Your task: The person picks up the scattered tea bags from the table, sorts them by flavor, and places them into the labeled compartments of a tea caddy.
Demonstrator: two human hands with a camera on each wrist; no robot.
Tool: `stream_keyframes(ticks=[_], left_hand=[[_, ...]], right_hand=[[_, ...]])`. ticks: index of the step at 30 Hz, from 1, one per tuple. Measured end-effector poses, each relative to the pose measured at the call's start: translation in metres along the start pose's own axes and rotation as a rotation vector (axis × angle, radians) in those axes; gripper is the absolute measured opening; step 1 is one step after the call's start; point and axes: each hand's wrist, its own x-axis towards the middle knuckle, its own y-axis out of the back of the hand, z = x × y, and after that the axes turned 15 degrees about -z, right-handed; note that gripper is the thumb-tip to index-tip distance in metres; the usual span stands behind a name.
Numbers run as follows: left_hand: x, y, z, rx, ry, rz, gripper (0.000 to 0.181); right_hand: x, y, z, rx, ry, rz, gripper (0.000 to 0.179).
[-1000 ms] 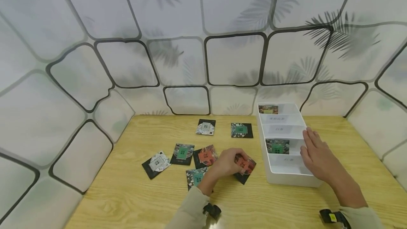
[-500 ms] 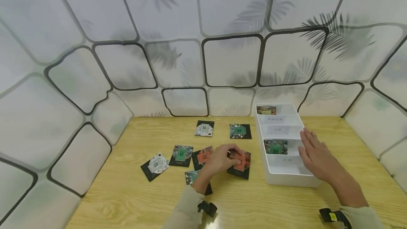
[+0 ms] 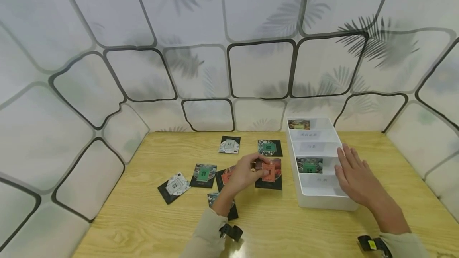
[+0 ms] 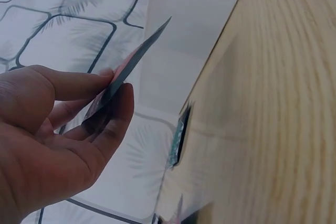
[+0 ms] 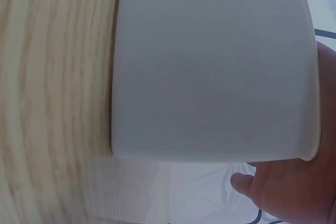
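My left hand (image 3: 247,172) pinches a flat square sachet (image 3: 269,176), black with a red picture and orange label, between thumb and fingers. In the left wrist view the sachet (image 4: 134,64) is tilted and held up clear of the wood. My right hand (image 3: 360,178) lies with fairly straight fingers along the right rim of a white divided box (image 3: 328,202). From the right wrist, the box's end wall (image 5: 215,72) hides part of that hand (image 5: 299,187). Inside the box, a green-labelled sachet (image 3: 310,165) and a smaller-looking colourful one (image 3: 299,124) sit in separate compartments.
Left of the box on the wooden table (image 3: 143,226) lie several more sachets: white ones (image 3: 230,145), green ones (image 3: 203,173) and another red one (image 3: 225,176), partly behind my left hand. A patterned wall (image 3: 208,71) stands behind the table.
The left hand has lifted the red sachet and moved it slightly away from me, turning it from askew to nearly straight. The right hand stays at the box rim.
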Motion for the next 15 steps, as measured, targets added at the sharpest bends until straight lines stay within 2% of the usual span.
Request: stream_keyframes(ticks=[4, 6, 11, 13, 15], left_hand=[[0.003, 0.0, 0.005, -0.021, -0.046, 0.029, 0.019], [0.001, -0.001, 0.018, -0.033, -0.061, 0.038, 0.02], [0.005, -0.003, 0.028, -0.042, -0.111, 0.058, 0.023], [0.011, -0.004, 0.023, -0.039, -0.143, 0.076, 0.024], [0.014, -0.007, 0.027, -0.04, -0.165, 0.089, 0.023]], right_hand=[[-0.001, 0.0, 0.0, -0.004, -0.012, -0.004, 0.063], [-0.003, 0.0, 0.0, -0.002, -0.016, -0.006, 0.063], [-0.004, 0.001, 0.0, -0.005, -0.017, -0.004, 0.063], [-0.003, 0.001, 0.001, -0.012, -0.013, -0.005, 0.063], [-0.002, 0.001, 0.001, -0.019, -0.01, -0.006, 0.063]])
